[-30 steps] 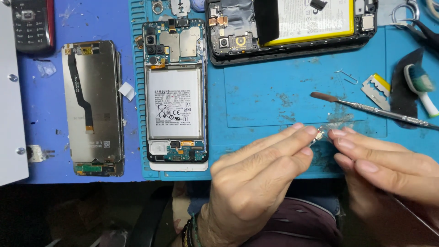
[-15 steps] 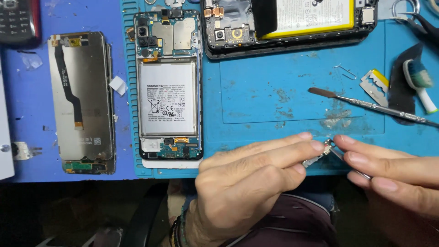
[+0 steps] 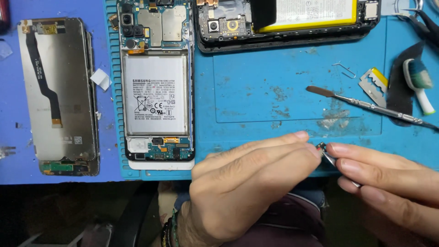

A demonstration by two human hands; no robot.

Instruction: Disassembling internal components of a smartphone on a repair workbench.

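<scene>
Blue repair mat (image 3: 283,91) over a blue bench, cluttered with opened phones. Near front edge of mat: both hands meeting fingertip to fingertip. Left hand (image 3: 247,187) pinching a tiny dark component (image 3: 321,147) between thumb and forefinger, fingers closed on it. Right hand (image 3: 388,176) clasped round slim metal tweezers (image 3: 336,164), tips touching that same component from the right. Tweezers' long axis running from lower right up to upper left, pointing at the left fingertips; component thus at the junction, just left of the tweezer tips, equally close to both hands. Whether the tweezer tips actually clamp the part: cannot tell, too small.

Well apart, up-left: opened phone with white battery (image 3: 155,87); further left, detached screen panel (image 3: 57,96). Beyond the hands, metal spudger (image 3: 366,104) lying flat, razor blade (image 3: 372,86) and toothbrush (image 3: 418,82) near right edge. Second opened phone (image 3: 283,20) at top.
</scene>
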